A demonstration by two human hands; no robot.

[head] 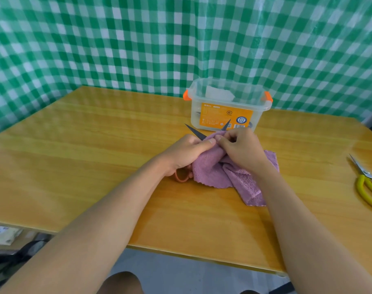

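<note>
A pair of scissors with dark blades (194,132) and an orange handle lies spread open at the middle of the wooden table (96,149). A purple cloth (233,177) is wrapped over its pivot and one blade. My left hand (187,153) grips the scissors through the cloth, with the orange handle loop showing below the palm. My right hand (240,149) pinches the cloth around the second blade, whose tip pokes out above the fingers. Much of the scissors is hidden by cloth and hands.
A clear plastic box (227,102) with orange clips and an orange label stands just behind the hands. Yellow-handled scissors (369,185) lie at the table's right edge. A green checked curtain hangs behind. The table's near edge runs below my forearms.
</note>
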